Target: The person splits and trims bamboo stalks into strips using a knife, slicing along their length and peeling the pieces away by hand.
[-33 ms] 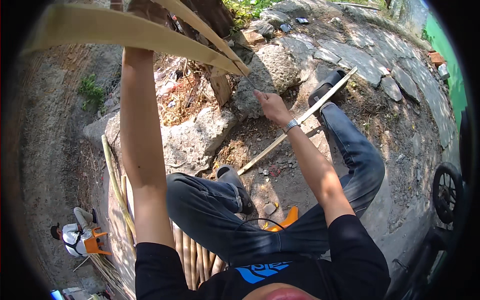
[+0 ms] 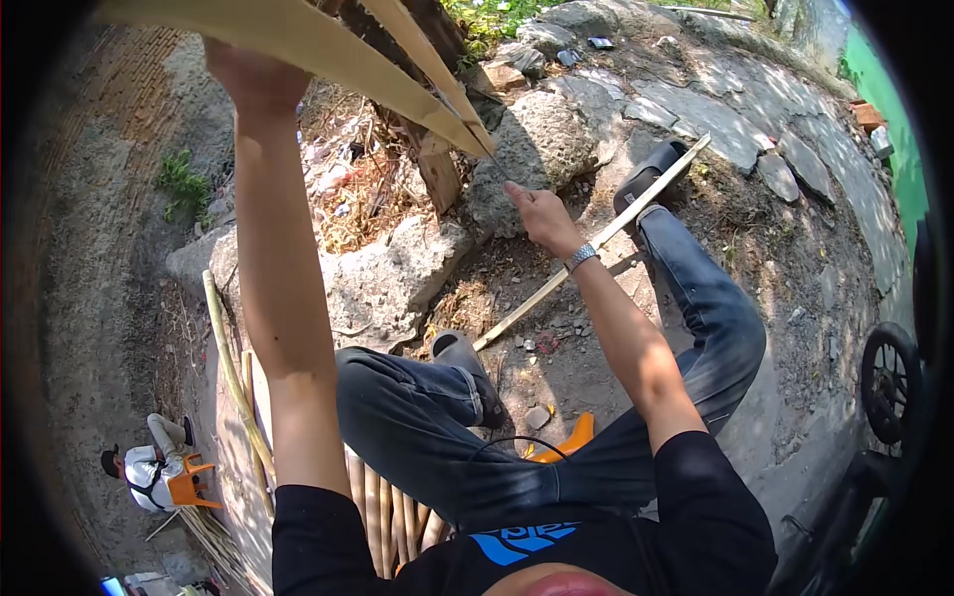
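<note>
Head view | left hand (image 2: 253, 74) raised, grip closed on split bamboo strip (image 2: 298, 40) near upper frame edge | right hand (image 2: 537, 214) grip closed on knife handle, blade (image 2: 472, 134) in the split | loose bamboo pole (image 2: 596, 238) on ground beside right shoe (image 2: 646, 179) | rocks (image 2: 397, 268) ahead, open dirt at right
</note>
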{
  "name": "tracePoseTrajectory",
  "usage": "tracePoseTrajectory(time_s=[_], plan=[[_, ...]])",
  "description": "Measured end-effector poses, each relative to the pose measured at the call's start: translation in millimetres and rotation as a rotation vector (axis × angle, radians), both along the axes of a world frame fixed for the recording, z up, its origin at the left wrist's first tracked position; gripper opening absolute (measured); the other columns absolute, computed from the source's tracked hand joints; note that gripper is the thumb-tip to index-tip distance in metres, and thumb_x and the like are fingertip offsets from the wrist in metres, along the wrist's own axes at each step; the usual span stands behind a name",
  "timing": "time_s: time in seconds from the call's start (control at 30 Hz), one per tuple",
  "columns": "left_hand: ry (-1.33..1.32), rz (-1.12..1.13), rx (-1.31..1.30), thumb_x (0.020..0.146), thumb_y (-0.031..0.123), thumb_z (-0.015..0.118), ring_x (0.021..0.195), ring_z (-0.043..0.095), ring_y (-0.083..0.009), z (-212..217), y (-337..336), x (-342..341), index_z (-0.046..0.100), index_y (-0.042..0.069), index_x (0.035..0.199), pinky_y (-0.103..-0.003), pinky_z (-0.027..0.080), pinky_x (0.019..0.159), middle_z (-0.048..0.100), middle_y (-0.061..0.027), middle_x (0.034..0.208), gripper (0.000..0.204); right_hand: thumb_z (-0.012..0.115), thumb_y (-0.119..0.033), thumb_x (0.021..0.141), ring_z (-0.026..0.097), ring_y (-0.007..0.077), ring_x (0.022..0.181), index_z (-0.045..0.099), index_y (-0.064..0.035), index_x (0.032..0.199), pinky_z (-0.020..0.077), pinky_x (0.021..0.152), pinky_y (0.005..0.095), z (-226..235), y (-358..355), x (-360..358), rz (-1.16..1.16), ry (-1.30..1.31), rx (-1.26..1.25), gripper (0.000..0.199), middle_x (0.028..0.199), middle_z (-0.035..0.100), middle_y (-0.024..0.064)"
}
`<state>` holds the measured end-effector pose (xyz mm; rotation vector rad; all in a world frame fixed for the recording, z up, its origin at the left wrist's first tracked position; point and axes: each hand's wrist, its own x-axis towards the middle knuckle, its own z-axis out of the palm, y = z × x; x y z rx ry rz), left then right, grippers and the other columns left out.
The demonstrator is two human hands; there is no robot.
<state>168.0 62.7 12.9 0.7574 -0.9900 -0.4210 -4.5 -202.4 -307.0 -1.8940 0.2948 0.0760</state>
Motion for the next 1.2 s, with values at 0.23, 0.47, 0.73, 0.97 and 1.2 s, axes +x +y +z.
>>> tracePoseTrajectory(time_s=[0.23,0.47,0.73,0.97,1.2], plan=[[-0.465,0.822,0.285,0.098,0.061,0.06,0.108,0.066,-0.0265,15,-46,-113,0.047,0.004,0.149,-0.045,0.053,0.091,0.068,-0.0147,0.122,0.077,0.052,-0.063,0.103,0.045,0.0177,0.042,0.05,-0.0047,0.062,0.0373,0.043,0.0404,59,15,-73,-0.101,0.08,0.038,0.071,0.05,0.044,0.0032],[-0.553,1.065,0.582,0.106,0.046,0.054,0.096,0.068,-0.0174,-1,-69,-93,0.05,0.001,0.138,-0.034,0.056,0.078,0.069,-0.0127,0.107,0.055,0.055,-0.056,0.104,0.051,0.0271,0.059,0.059,0.0037,0.072,0.0422,0.057,0.0436,55,32,-92,-0.11,-0.029,-0.115,0.068,0.06,0.054,0.0148],[-0.164,0.636,0.252,0.109,0.056,0.032,0.093,0.07,-0.0267,-4,-63,-65,0.061,0.002,0.125,-0.042,0.056,0.088,0.072,-0.015,0.096,0.063,0.06,-0.053,0.101,0.066,0.0412,0.069,0.066,0.0056,0.076,0.0499,0.065,0.0479,53,14,-86,-0.075,0.059,-0.155,0.064,0.069,0.065,0.0239],[-0.092,0.339,0.106,0.108,0.059,0.032,0.083,0.066,-0.029,1,-76,-68,0.063,0.001,0.111,-0.042,0.052,0.081,0.066,-0.0146,0.086,0.066,0.065,-0.049,0.098,0.06,0.0324,0.059,0.063,0.0053,0.073,0.0474,0.061,0.0455,67,-8,-70,-0.056,0.039,-0.182,0.06,0.062,0.061,0.0187],[-0.077,0.01,0.021,0.106,0.039,0.036,0.045,0.035,-0.0121,-12,-58,-17,0.044,0.015,0.074,-0.028,0.032,0.05,0.036,0.0026,0.057,0.041,0.062,-0.041,0.105,0.044,0.0061,0.052,0.056,-0.0074,0.09,0.0379,0.044,0.0251,55,-43,-51,0.185,0.217,0.509,0.037,0.069,0.048,-0.0029]])
